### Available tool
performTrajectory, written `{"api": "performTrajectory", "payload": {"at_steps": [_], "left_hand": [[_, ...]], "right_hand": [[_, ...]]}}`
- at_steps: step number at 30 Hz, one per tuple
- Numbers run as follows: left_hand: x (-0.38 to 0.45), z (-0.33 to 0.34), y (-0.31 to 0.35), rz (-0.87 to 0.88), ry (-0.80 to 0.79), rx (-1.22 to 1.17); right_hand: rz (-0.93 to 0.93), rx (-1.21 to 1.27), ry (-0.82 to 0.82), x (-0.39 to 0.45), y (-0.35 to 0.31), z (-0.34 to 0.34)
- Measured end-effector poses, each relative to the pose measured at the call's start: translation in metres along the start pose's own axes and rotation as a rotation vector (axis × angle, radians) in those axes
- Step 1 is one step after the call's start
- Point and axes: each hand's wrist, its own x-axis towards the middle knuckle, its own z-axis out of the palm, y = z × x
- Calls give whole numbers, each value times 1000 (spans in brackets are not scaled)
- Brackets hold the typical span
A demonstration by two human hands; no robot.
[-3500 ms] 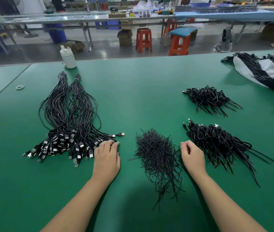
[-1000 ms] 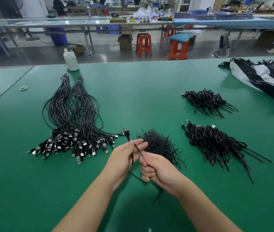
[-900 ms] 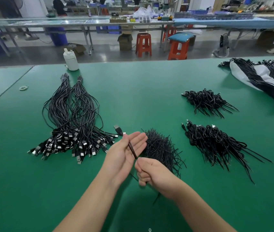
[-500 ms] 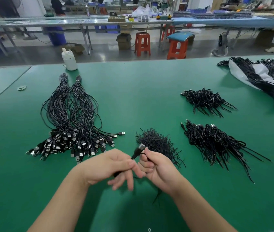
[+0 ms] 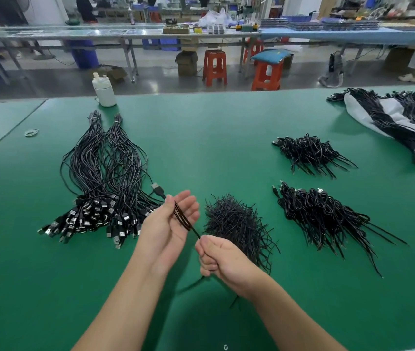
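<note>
On your left hand [image 5: 168, 230] the thumb pins the looped cable [image 5: 182, 217] against straight fingers; your right hand [image 5: 223, 262] pinches its tail; the wire pile [image 5: 237, 219] lies just beyond; bare surface [image 5: 49, 287] lies nearest you.

On the table [image 5: 226, 148], the left hand [image 5: 168, 229] and right hand [image 5: 221, 262] sit low in the middle of the frame, close together, a cable [image 5: 182, 219] stretched between them. Just behind the right hand lies the tie heap [image 5: 237, 221]. Loose cables [image 5: 105, 178] spread across middle left, a bottle [image 5: 104, 89] behind them at the far edge. At right, the near coil pile [image 5: 320, 214] lies before the far coil pile [image 5: 307, 153]. A bag [image 5: 394, 112] sits upper right; stools [image 5: 214, 67] stand beyond the table, top centre.
</note>
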Motion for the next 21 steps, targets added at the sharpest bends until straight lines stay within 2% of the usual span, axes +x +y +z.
{"api": "performTrajectory", "payload": {"at_steps": [2,4,7,9,12,16,18,21], "left_hand": [[-1,1,11,-16,-89,14],[-8,-3,18,-37,-246,120],[-17,-15,24,-69,-487,484],[-21,-23,31,-117,-564,752],[-24,-28,34,-151,-552,1126],[-22,-27,21,-3,-324,1438],[-20,-30,16,84,-295,1527],[-18,-37,10,201,-251,1503]], "right_hand": [[2,107,-2,1,2,-3],[5,227,-12,4,-1,-5],[43,304,-19,9,-10,-8],[59,261,-15,12,-17,-11],[51,184,-22,14,-26,-12],[24,-22,-21,15,-34,-5],[-6,-75,-39,14,-36,-1],[-42,-127,-33,10,-40,2]]}}
